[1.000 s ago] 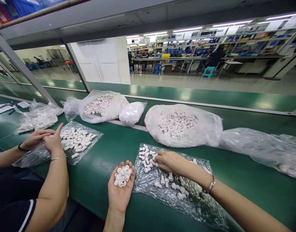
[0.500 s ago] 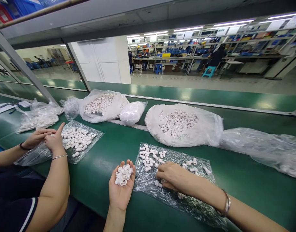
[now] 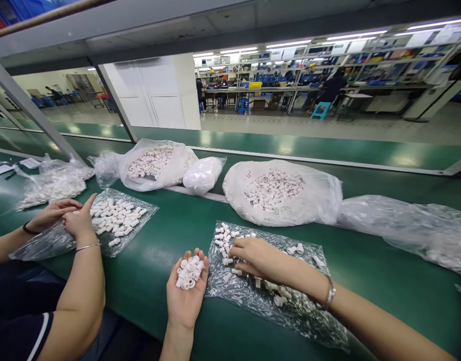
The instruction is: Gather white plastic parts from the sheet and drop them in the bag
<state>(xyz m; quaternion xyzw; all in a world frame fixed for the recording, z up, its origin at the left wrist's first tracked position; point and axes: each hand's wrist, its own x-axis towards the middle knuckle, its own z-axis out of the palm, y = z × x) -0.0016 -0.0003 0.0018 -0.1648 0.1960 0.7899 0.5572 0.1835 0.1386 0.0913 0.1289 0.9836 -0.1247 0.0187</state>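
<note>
My left hand (image 3: 186, 298) is palm up, its fingers cupped around a small heap of white plastic pipe fittings (image 3: 190, 272). To the right of it, a clear plastic bag (image 3: 238, 296) lies flat on the green bench with loose white fittings (image 3: 223, 238) scattered over it. My right hand (image 3: 255, 255) reaches palm down over these pieces. Its fingertips and thumb are apart, close to several fittings, and nothing shows between them. Part of the pieces beneath my right hand and wrist is hidden.
Behind the flat bag rests a large bag of fittings (image 3: 273, 193), with another full bag (image 3: 151, 165) further left. At the left, a co-worker's hands (image 3: 74, 218) are beside a plastic sheet with fittings (image 3: 120, 218). A shelf (image 3: 200, 30) spans overhead.
My right hand has moved left across the flat bag, uncovering some fittings beneath my wrist. My left hand still cups its heap. The view has shifted slightly.
</note>
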